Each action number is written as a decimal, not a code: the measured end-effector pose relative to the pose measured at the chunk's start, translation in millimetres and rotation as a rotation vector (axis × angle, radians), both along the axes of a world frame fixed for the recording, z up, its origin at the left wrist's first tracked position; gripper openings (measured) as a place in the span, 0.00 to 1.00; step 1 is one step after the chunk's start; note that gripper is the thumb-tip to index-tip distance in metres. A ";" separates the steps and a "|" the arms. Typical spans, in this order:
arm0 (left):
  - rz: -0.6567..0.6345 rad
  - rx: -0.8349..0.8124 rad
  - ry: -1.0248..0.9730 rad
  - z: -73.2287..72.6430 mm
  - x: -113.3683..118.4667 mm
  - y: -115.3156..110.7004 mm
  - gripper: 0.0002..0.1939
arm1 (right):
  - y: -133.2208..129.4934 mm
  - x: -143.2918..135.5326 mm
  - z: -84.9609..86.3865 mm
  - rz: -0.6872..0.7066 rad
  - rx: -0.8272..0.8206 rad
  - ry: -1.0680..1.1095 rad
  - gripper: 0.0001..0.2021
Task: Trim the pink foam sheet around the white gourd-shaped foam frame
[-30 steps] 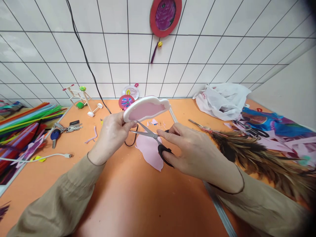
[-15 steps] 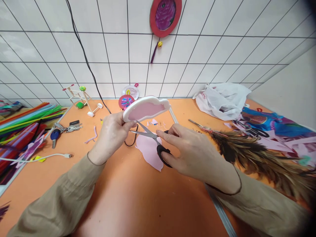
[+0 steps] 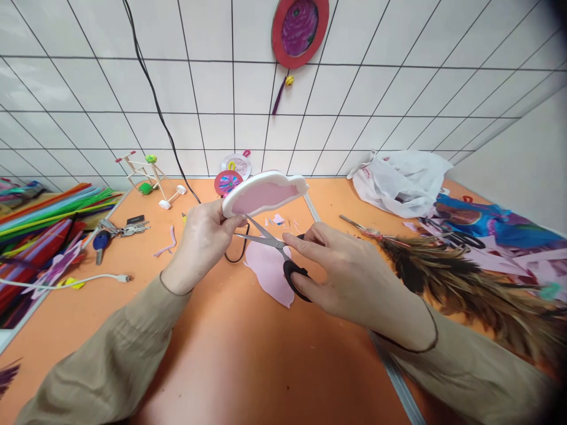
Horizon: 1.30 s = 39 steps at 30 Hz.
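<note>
My left hand (image 3: 208, 242) grips the left end of a white-edged, cloud-shaped foam piece (image 3: 266, 199) with a pink face, held up above the table. Black-handled scissors (image 3: 273, 242) are in my right hand (image 3: 349, 274), thumb and fingers through the loops. The blades are spread apart, one tip just under the foam piece's lower edge near my left thumb. Whether the blades touch it I cannot tell. Below the scissors a pink sheet piece (image 3: 268, 271) with a curved outline lies on the orange table (image 3: 221, 354).
Small pink scraps (image 3: 278, 219) lie behind the scissors. At left are keys (image 3: 103, 242), a white cable (image 3: 101, 280) and colourful pipe cleaners (image 3: 53, 206). Brown feathers (image 3: 425, 271) and a white plastic bag (image 3: 398, 180) are at right. A red round ornament (image 3: 278, 53) hangs on the tiled wall.
The whole view has shifted slightly. My hands, the foam piece and the spread scissors keep nearly the same positions relative to one another.
</note>
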<state>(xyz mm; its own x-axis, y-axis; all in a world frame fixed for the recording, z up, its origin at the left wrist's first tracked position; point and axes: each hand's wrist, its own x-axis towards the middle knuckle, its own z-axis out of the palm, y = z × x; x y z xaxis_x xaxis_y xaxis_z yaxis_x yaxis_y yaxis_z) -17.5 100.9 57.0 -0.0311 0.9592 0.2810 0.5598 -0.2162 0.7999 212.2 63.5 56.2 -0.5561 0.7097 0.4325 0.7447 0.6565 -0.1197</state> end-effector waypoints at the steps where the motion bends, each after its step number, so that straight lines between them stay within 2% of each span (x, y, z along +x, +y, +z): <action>1: 0.001 0.003 0.002 -0.1 -0.1 0.0 0.05 | 0.2 -0.1 -0.1 -0.002 -0.004 -0.001 0.20; 24: 0.000 -0.020 -0.108 1.8 2.2 -0.2 0.04 | -0.9 -1.3 0.8 -0.009 -0.006 -0.001 0.19; 28: 0.004 -0.022 -0.093 6.1 2.8 -1.5 0.04 | -3.3 -2.2 4.2 0.019 -0.063 -0.021 0.19; 34: -0.012 -0.067 -0.297 12.4 -1.9 -3.0 0.10 | -2.6 4.5 8.9 0.035 -0.141 -0.003 0.14; 39: -0.052 -0.043 -0.551 11.0 -6.9 0.6 0.13 | -2.2 5.9 7.3 0.092 -0.309 -0.185 0.09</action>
<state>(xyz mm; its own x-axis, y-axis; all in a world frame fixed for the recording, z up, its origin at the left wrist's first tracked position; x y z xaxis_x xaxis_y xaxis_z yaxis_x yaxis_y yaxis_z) -24.4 101.6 68.0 -0.1143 0.9737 0.1972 0.0452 -0.1932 0.9801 218.1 61.3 63.5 -0.6727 0.7342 0.0912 0.7117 0.6759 -0.1917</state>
